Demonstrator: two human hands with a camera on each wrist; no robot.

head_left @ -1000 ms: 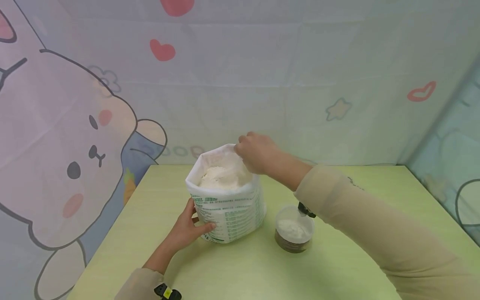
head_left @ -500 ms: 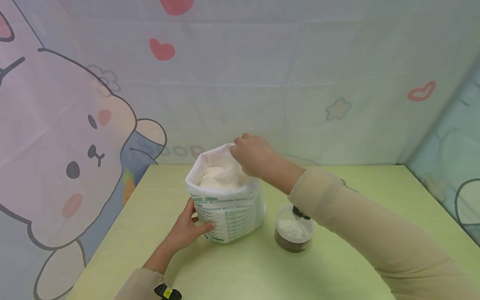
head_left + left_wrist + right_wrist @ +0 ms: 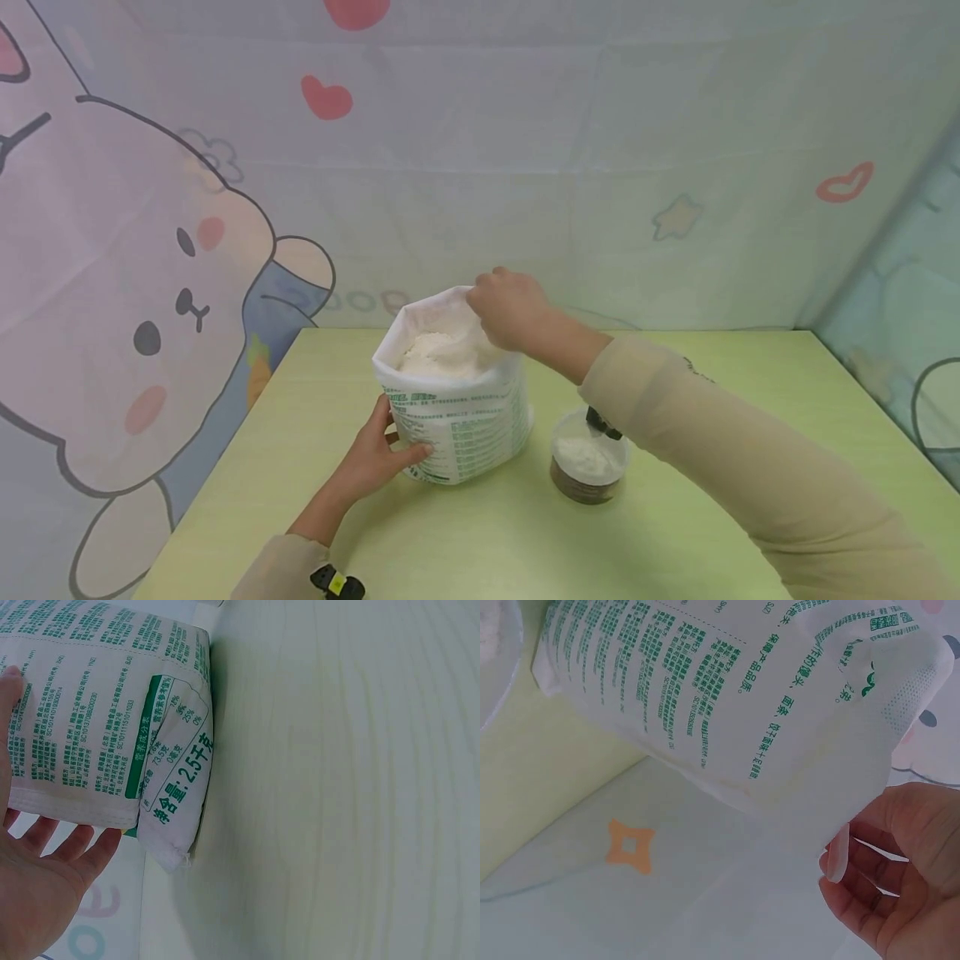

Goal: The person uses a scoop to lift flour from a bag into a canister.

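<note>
A white flour bag (image 3: 465, 433) with green print stands open-topped on the table, showing pale flour (image 3: 442, 354) inside. My left hand (image 3: 371, 458) grips its lower left side, thumb in front and fingers behind; the left wrist view shows those fingers along the bag's edge. At the bag's right rim is my right hand (image 3: 510, 308), fingers curled. In the right wrist view it pinches a pale translucent rounded strip (image 3: 840, 855); I cannot tell whether this is a handle end or part of the bag. A round tub (image 3: 588, 475) of white powder stands right of the bag.
The light green table (image 3: 720, 467) runs back to a printed cloth backdrop (image 3: 600, 167). A second cloth wall (image 3: 915, 275) stands on the right. My right sleeve (image 3: 712, 442) passes above and beside the tub, partly covering its rim.
My right hand shifted a little left and down at the rim, then slightly back right. My left hand, the bag and the tub stay in place.
</note>
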